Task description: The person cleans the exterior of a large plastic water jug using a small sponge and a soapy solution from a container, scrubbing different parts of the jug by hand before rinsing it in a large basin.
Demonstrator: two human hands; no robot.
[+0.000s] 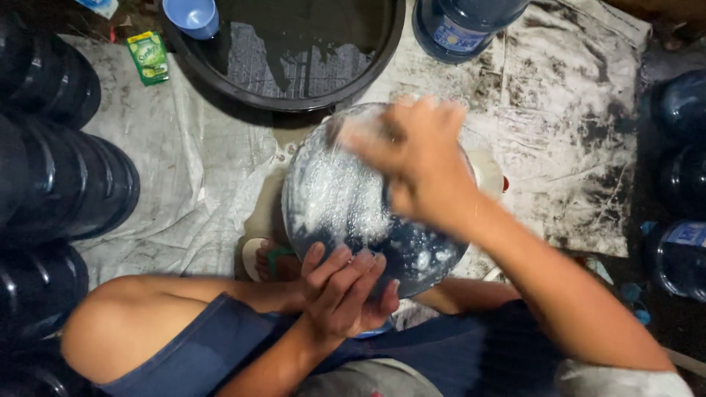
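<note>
Head cam: both hands (346,287) on soapy jug (346,206).

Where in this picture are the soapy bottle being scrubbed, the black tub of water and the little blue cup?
soapy bottle (346,209), head view, on its sudsy rounded side.
black tub (382,62), head view, on its right rim.
blue cup (191,15), head view, on its inside.
</note>
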